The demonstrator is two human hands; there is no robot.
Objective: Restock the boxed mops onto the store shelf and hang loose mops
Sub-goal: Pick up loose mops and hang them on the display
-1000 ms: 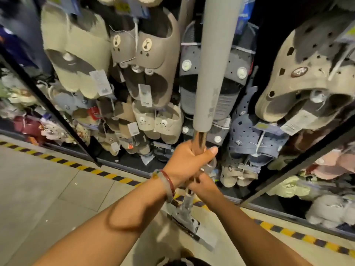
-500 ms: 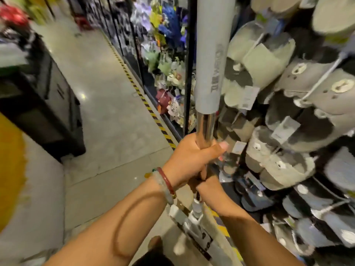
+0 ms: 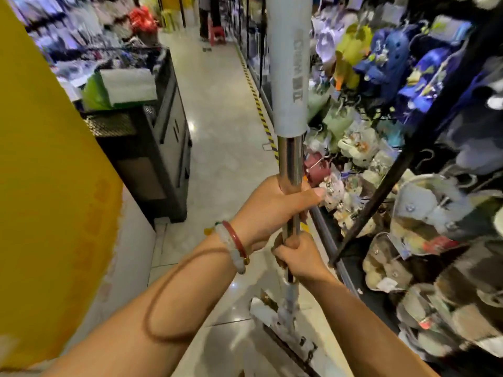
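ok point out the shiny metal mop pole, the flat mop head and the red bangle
shiny metal mop pole point(image 3: 290, 161), head view, on the bare chrome section above the upper hand
flat mop head point(image 3: 285, 333), head view, on the pale plate near the floor
red bangle point(image 3: 236, 238), head view, on the band across the left wrist

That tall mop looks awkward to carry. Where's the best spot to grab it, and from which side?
Probably the bare metal pole, just below the grey sleeve. It is slim enough to wrap fingers around, and the mop stands upright, so come from the side. The left hand and right hand grip there, stacked.
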